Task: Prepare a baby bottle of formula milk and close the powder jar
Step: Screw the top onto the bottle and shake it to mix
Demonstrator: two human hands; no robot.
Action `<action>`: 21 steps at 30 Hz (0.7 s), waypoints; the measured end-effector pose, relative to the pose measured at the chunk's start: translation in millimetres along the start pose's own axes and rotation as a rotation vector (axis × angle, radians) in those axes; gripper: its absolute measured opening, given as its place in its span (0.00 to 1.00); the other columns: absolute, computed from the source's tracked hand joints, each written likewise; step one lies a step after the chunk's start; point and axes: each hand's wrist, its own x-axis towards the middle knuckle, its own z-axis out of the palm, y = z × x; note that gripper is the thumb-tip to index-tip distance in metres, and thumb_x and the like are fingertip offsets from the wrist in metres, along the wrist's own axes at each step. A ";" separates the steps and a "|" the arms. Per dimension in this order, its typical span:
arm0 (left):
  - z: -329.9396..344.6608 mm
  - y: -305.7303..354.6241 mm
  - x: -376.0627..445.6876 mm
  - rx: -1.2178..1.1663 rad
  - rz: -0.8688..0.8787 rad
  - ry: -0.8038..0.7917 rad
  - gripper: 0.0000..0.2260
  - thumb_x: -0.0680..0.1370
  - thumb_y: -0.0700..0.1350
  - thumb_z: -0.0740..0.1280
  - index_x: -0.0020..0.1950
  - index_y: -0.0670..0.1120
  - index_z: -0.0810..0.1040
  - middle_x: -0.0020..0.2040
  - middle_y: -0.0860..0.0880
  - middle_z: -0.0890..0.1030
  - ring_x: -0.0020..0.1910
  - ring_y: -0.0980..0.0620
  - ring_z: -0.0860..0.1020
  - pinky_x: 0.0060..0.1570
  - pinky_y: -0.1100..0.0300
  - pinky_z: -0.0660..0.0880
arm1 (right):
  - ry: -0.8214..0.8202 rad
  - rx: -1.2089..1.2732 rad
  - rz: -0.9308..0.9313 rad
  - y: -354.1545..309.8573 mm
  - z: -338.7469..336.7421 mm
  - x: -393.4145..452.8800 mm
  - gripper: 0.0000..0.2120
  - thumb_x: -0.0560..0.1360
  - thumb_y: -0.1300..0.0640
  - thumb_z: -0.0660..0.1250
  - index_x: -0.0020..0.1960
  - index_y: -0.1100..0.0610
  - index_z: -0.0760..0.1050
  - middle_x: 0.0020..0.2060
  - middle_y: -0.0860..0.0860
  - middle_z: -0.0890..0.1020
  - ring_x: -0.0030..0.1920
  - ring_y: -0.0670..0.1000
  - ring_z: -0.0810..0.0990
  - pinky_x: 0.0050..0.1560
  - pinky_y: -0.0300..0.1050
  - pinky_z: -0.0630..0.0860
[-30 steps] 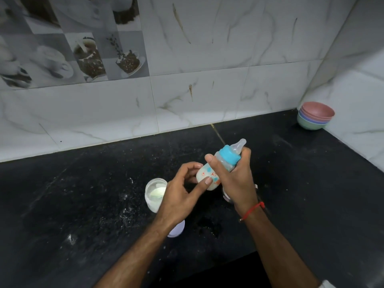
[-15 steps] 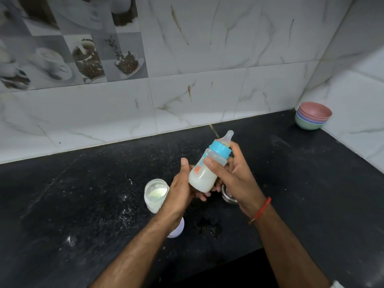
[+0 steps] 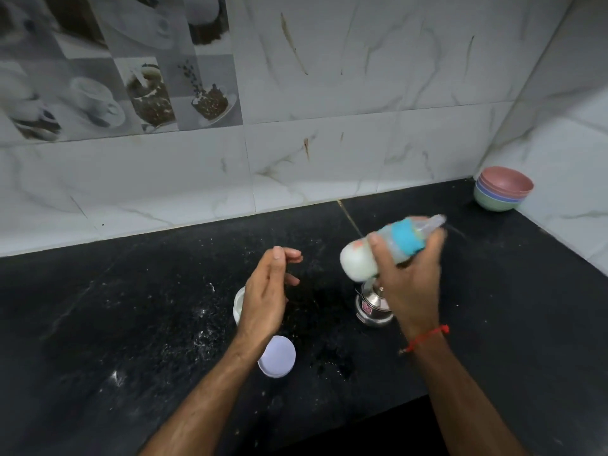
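Note:
My right hand (image 3: pixel 409 274) grips a baby bottle (image 3: pixel 362 260) with a blue collar and clear teat, tilted almost sideways above the counter and blurred by motion. White milk fills its lower end. My left hand (image 3: pixel 266 294) hovers apart from the bottle with fingers loosely spread and nothing in it. Mostly hidden beneath that hand is the open powder jar (image 3: pixel 239 302), of which only the white rim shows. The jar's pale round lid (image 3: pixel 278 357) lies flat on the counter beside my left forearm.
A small steel cup (image 3: pixel 373 306) stands under my right hand on the black counter (image 3: pixel 131 324). Stacked pastel bowls (image 3: pixel 501 189) sit in the far right corner. White powder specks dot the counter. Marble tile walls close the back and right side.
My left hand has let go of the bottle and dropped toward the jar. My right hand has swung the bottle rightward and tipped it nearly horizontal, uncovering the steel cup.

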 end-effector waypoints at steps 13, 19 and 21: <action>1.4 0.7 -3.5 0.055 0.023 0.016 0.15 0.85 0.57 0.56 0.58 0.55 0.80 0.56 0.58 0.85 0.45 0.55 0.85 0.42 0.60 0.73 | -0.031 -0.151 -0.084 8.3 -1.0 1.4 0.26 0.72 0.55 0.79 0.61 0.51 0.66 0.53 0.42 0.78 0.52 0.42 0.82 0.53 0.44 0.83; 2.1 1.9 -3.0 0.041 0.042 0.031 0.13 0.85 0.56 0.57 0.60 0.54 0.79 0.55 0.56 0.86 0.45 0.53 0.85 0.41 0.62 0.73 | 0.068 -0.044 -0.107 1.1 -1.0 0.8 0.26 0.73 0.53 0.77 0.63 0.51 0.66 0.56 0.44 0.78 0.55 0.47 0.83 0.51 0.41 0.83; 2.5 1.8 -2.9 0.034 0.038 0.026 0.13 0.84 0.57 0.57 0.60 0.54 0.79 0.55 0.56 0.86 0.44 0.52 0.85 0.41 0.61 0.74 | -0.013 -0.125 -0.093 3.7 -0.2 1.9 0.26 0.73 0.53 0.78 0.62 0.51 0.66 0.54 0.45 0.79 0.53 0.48 0.83 0.52 0.41 0.83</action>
